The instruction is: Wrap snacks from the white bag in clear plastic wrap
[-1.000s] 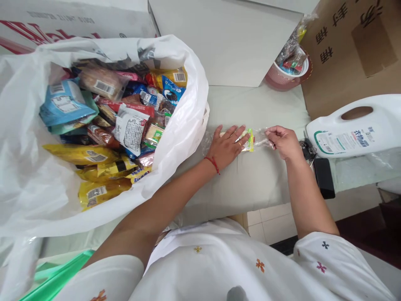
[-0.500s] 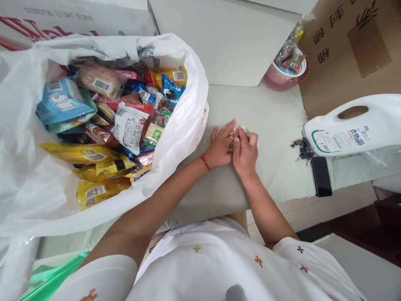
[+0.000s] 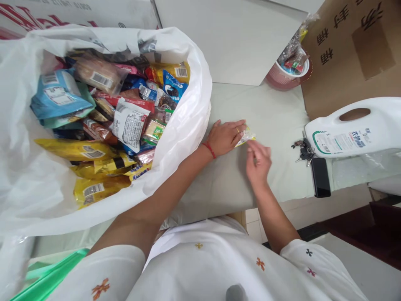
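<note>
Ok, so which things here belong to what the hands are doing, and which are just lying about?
In use:
- small packet, under the left hand; the right hand is close by, blurred
- white bag of snacks, probably, though neither hand is in it

Apparently just lying about:
- keys
- phone
- white bottle
- pink tub
- brown carton

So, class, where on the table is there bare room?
Free: the table between right hand and keys, and between left hand and grey box. Crowded: rightward, with keys, phone and white bottle; leftward, the snack bag.
</note>
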Demonstrator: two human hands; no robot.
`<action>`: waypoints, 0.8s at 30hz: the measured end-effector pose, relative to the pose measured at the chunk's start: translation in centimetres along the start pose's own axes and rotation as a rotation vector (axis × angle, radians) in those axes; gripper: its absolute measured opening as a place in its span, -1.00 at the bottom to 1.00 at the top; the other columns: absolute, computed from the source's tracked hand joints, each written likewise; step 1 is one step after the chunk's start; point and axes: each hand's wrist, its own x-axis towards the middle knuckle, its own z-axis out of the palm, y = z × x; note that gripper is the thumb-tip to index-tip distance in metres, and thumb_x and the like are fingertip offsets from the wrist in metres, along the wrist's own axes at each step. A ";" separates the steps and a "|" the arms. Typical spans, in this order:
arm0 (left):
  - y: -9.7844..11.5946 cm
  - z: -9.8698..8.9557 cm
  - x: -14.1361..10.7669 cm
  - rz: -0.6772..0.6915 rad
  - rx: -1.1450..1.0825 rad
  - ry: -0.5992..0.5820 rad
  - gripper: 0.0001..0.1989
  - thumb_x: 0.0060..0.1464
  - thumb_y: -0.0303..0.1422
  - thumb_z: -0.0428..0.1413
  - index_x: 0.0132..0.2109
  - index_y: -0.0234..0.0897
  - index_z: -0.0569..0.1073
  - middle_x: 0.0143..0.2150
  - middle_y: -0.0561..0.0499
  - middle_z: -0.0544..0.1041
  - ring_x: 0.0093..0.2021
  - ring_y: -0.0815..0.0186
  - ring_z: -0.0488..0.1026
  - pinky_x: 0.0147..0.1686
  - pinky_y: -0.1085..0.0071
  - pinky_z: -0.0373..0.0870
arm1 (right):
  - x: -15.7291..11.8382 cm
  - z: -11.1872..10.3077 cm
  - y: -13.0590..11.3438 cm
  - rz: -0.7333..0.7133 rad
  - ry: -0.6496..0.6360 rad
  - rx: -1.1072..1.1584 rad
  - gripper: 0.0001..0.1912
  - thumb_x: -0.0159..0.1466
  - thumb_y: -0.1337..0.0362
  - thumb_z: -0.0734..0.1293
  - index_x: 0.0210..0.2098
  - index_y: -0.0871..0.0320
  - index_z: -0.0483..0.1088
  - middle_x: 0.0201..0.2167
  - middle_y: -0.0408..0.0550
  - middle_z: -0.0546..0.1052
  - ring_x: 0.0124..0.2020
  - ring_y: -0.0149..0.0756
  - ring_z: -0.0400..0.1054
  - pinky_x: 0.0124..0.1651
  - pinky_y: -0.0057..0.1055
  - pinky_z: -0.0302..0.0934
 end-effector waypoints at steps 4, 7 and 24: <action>0.4 0.4 0.0 -0.043 -0.003 0.015 -0.50 0.41 -0.29 -0.16 0.40 -0.16 0.34 0.52 -0.05 0.20 0.40 0.08 0.31 0.42 -0.18 0.06 | 1.0 0.2 1.6 0.004 -0.020 -0.082 -0.36 0.52 0.02 0.04 0.53 -0.01 -0.02 0.50 0.12 0.16 0.53 -0.01 -0.03 0.47 0.19 -0.05; 0.2 0.0 0.0 -0.029 -0.111 -0.047 -0.46 0.35 -0.40 -0.16 0.41 -0.30 0.31 0.54 -0.10 0.15 0.47 0.15 0.22 0.45 0.01 0.12 | 1.4 1.2 2.4 -0.015 -0.251 -0.093 -0.32 0.52 -0.01 0.03 0.55 0.03 -0.09 0.53 0.12 0.09 0.55 -0.02 -0.09 0.48 0.22 -0.09; -1.2 -0.2 -2.6 -0.176 -0.243 0.142 -0.46 0.02 -0.26 0.35 0.14 -0.26 0.47 0.25 -0.13 0.38 0.15 0.14 0.49 0.19 0.19 0.49 | -5.6 -1.6 1.2 -0.347 -0.163 -0.100 -0.21 0.35 0.05 0.40 0.48 -0.15 0.05 0.17 0.16 0.40 0.16 0.10 0.34 0.15 0.11 0.33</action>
